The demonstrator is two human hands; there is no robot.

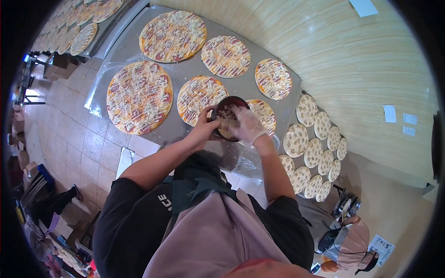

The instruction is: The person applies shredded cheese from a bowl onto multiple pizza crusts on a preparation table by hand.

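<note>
Topped pizzas (139, 97), metal table (185, 69): 6 total
Large size: 2
Medium size: 2, one partly covered
Small size: 2, one partly covered
Pizza bases (313, 153), right side: at least 12
Far pizzas (84, 39), upper left: several, too small for exact count
Bowls (231, 102): 1
Hands at bowl: 2 (left hand (209, 124), right hand (248, 123))
Transparent gloves (252, 126): 1
Paper sheets (390, 113), wall (343, 51) beyond table: 4

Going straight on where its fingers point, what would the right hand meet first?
Most likely the crumbly contents of the dark bowl; the gloved right hand may even be touching them, as depth is unclear.
</note>
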